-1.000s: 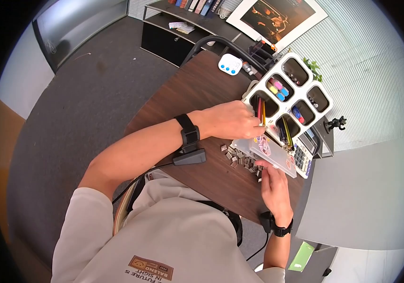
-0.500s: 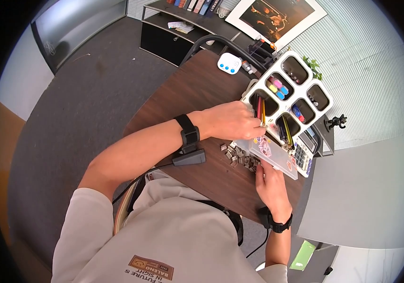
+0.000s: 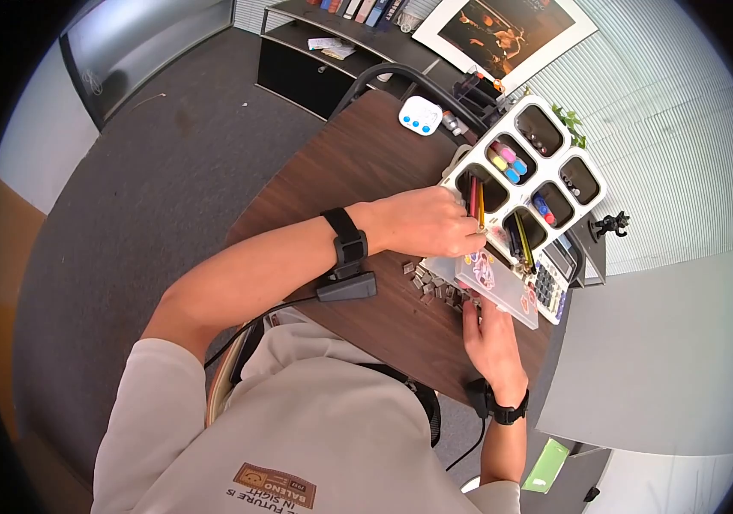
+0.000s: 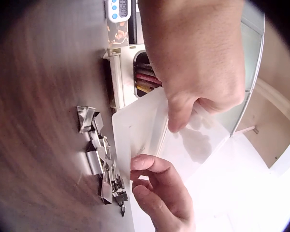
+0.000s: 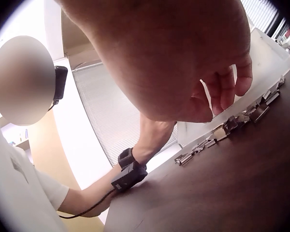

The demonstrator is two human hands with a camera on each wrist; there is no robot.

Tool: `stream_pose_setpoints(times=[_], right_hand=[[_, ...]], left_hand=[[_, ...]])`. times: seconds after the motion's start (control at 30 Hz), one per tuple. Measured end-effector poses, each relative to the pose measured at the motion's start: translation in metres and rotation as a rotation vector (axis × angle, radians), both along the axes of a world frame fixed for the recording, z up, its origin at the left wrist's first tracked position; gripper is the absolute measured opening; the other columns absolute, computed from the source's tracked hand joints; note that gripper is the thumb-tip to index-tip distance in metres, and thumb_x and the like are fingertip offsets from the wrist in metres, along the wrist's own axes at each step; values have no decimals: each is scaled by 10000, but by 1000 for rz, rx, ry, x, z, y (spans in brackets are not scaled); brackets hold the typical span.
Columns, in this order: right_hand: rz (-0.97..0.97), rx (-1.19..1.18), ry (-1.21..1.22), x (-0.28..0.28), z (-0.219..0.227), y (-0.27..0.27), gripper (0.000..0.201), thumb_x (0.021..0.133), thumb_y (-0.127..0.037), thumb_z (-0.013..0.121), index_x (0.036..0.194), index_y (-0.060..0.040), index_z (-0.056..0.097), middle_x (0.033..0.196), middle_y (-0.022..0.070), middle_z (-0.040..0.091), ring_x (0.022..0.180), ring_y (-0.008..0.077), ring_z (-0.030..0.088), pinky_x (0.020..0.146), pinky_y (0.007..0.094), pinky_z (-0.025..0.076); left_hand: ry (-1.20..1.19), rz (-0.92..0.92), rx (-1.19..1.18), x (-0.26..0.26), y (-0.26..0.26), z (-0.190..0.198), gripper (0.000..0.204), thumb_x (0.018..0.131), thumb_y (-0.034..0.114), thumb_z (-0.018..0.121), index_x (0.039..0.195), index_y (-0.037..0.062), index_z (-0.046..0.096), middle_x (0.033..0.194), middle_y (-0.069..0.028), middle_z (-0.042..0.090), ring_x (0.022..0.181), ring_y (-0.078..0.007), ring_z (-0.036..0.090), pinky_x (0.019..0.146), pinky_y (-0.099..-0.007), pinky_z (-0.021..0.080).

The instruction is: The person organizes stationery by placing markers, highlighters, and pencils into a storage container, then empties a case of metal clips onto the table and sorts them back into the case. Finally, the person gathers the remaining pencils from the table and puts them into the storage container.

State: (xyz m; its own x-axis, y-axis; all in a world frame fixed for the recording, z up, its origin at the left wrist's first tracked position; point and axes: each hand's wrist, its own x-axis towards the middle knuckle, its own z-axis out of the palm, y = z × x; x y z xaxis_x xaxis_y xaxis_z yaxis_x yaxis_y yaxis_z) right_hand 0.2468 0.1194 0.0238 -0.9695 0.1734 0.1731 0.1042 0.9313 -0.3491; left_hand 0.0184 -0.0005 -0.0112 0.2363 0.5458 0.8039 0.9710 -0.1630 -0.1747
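A translucent plastic box with its lid raised stands on the table. Its lid carries pink and red stickers. My left hand pinches the lid's edge between thumb and fingers, which shows well in the left wrist view. My right hand reaches under the lid, fingertips at the box's rim. Its fingers are loosely bent, with a gap between thumb and forefinger and nothing seen in it. Several small metal clips lie in a loose pile along the box's near side.
Behind the box stands a white organizer with pencils and highlighters in its compartments. A calculator leans at its right. The white timer lies at the table's back edge. A dark wrist-camera block hangs beside my left wrist.
My right hand has moved up and forward, its fingers passing from the metal clips to beneath the raised lid. The left hand keeps its grip on the lid with hardly any movement.
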Motion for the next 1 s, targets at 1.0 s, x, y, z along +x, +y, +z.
stream_pose_setpoints(times=[1.0], right_hand=[[-78,-96,-16,0,-2,-4,209,966,-55,666,1150,44,650,1029,269,691,989,513,629,894,556,487]], left_hand=[[57,56,47,0,-1,-3,200,864,132,712,1059,96,685,761,21,611,694,-135,682,601,-303,544]])
